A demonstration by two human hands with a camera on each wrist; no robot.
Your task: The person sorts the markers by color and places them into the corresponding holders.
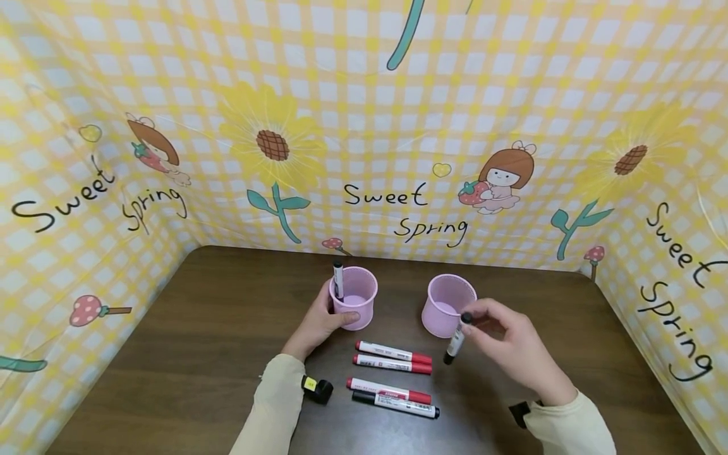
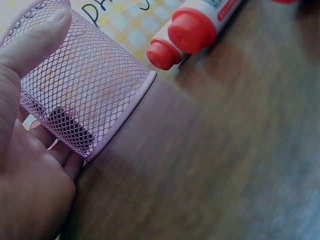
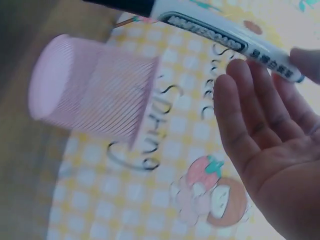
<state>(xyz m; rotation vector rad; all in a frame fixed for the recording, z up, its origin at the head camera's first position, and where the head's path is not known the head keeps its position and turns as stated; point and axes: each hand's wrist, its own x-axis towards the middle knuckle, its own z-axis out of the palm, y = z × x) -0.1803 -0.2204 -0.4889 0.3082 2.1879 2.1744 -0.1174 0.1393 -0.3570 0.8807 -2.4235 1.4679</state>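
My left hand [image 1: 315, 327] grips a pink mesh pen holder [image 1: 362, 316], thumb across its front and fingers round its side. Inside that holder a black-capped marker [image 1: 339, 281] leans upright against the left wall. My right hand [image 1: 514, 344] pinches one end of a black whiteboard marker [image 3: 210, 31] between thumb and fingers. In the head view this marker hangs tilted, just in front of a second pink pen holder [image 1: 438, 319]. I cannot tell whether it touches that holder, which shows no pen inside.
Between my forearms lie several markers: a red marker [image 1: 392, 351] at the back, another red marker [image 1: 392, 364] close by, then a third red marker [image 1: 388, 390] beside a black marker [image 1: 396, 404]. A yellow checked cloth [image 1: 392, 126] walls the dark wooden table [image 1: 188, 354].
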